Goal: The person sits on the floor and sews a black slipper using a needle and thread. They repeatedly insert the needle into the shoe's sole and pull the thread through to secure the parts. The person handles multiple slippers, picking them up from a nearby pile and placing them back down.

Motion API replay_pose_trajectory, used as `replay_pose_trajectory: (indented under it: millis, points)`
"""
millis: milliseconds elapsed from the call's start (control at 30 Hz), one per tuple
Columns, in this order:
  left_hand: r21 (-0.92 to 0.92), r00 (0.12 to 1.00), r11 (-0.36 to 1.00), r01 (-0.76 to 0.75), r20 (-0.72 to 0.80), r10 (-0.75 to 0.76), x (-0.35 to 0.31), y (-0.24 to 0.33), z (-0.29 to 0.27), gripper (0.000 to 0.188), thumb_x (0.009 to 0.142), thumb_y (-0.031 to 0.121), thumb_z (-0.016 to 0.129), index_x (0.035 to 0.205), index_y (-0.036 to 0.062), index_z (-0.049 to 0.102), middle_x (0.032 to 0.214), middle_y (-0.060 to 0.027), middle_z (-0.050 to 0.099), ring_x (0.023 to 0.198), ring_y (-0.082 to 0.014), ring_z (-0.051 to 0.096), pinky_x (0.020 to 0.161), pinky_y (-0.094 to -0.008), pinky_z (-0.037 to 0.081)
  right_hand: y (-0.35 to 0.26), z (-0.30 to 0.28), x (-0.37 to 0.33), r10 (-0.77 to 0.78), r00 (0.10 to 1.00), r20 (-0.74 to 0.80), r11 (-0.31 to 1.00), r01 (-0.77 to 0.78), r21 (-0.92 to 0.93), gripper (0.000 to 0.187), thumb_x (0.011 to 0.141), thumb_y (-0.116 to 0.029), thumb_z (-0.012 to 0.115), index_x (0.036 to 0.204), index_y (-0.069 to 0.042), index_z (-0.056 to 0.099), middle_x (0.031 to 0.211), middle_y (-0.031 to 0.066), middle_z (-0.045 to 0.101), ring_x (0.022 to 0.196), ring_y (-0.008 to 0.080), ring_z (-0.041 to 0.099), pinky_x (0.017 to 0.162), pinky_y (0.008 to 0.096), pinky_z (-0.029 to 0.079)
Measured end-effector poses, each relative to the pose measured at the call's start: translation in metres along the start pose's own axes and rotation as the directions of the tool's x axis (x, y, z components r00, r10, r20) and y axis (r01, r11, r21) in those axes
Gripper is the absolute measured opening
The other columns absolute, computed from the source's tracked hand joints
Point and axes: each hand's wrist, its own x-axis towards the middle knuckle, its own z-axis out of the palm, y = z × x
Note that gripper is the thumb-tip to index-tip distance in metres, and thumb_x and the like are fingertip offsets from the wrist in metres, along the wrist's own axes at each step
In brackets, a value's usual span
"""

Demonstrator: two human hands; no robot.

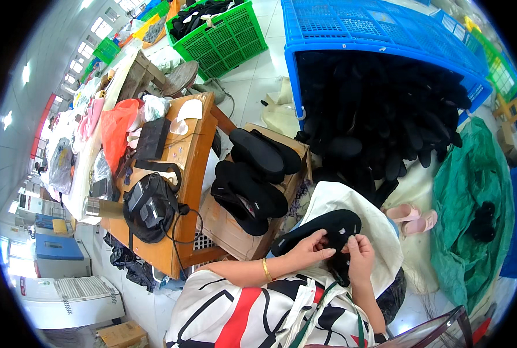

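A black cloth shoe (305,229) lies over my lap on a white cloth (383,243), with a small white tag near one end. My left hand (312,249), a gold bracelet at its wrist, grips the shoe's near edge with bent fingers and thumb. At the tagged end my right hand (360,254) pinches the black fabric between thumb and fingers. Whether a small tool or thread is in that pinch cannot be seen. Dark material hangs below the shoe between both hands. Several finished-looking black shoes (250,188) sit on a cardboard box (235,238) to the left.
A blue crate (380,46) on its side spills a heap of black shoes (374,116) ahead. The wooden table (171,249) at left bears a black bag (149,206) with a cable. Pink slippers (412,219) and a green sack (473,174) lie at right.
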Motion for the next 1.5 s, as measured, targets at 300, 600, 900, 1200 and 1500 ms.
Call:
replay_pose_trajectory:
  millis: [300,600,900,1200,1500]
  points:
    - [-0.423,0.902,0.851,0.31,-0.151,-0.404,0.015,0.012,0.013,0.038,0.095,0.036,0.064,0.073,0.0057,0.068,0.064,0.006,0.055,0.061,-0.0056,0.049,0.059,-0.0254,0.042,0.027,0.014,-0.002,-0.223,0.927,0.301,0.785,0.354,-0.509,0.01,0.09,-0.009,0.066,0.094,-0.001,0.067,0.082,0.0127,0.064,0.071,0.023,0.062,0.066,0.0329,0.05]
    - [-0.679,0.879,0.725,0.111,-0.273,-0.39,0.03,0.003,0.022,0.019,0.096,0.024,0.068,0.087,0.0069,0.067,0.087,0.0001,0.064,0.08,-0.0111,0.059,0.076,-0.0279,0.048,0.009,-0.046,-0.002,0.045,0.996,0.072,0.997,-0.049,0.06,0.023,0.101,-0.01,0.053,0.123,-0.001,0.051,0.087,0.0039,0.063,0.079,0.0104,0.059,0.076,0.0257,0.049]
    - [-0.676,0.874,0.705,0.213,-0.19,-0.447,0.038,0.022,0.026,0.028,0.091,0.02,0.073,0.115,0.0097,0.064,0.113,-0.0017,0.068,0.105,-0.0142,0.061,0.096,-0.0333,0.044,-0.013,-0.018,0.002,0.177,0.981,0.082,0.967,-0.157,-0.203,0.018,0.098,-0.017,0.061,0.11,-0.005,0.065,0.074,0.0015,0.064,0.061,0.0064,0.058,0.058,0.0229,0.049]
    - [-0.68,0.883,0.701,0.215,-0.172,-0.437,0.035,0.015,0.022,0.022,0.092,0.017,0.071,0.107,0.0012,0.067,0.11,-0.0054,0.068,0.103,-0.0154,0.063,0.097,-0.0342,0.046,-0.007,-0.007,0.024,-0.1,0.979,0.177,0.802,0.185,-0.569,0.015,0.09,-0.012,0.06,0.102,-0.002,0.064,0.074,0.0138,0.065,0.061,0.0233,0.063,0.06,0.0321,0.05]
    - [-0.666,0.889,0.725,0.178,-0.206,-0.408,0.037,0.009,0.021,0.023,0.092,0.015,0.071,0.109,0.0001,0.066,0.11,-0.0065,0.068,0.101,-0.0165,0.064,0.095,-0.0339,0.048,-0.012,-0.007,0.021,-0.068,0.984,0.166,0.793,0.154,-0.59,0.014,0.085,-0.015,0.06,0.093,-0.005,0.066,0.075,0.0183,0.066,0.069,0.0381,0.065,0.062,0.0438,0.051]
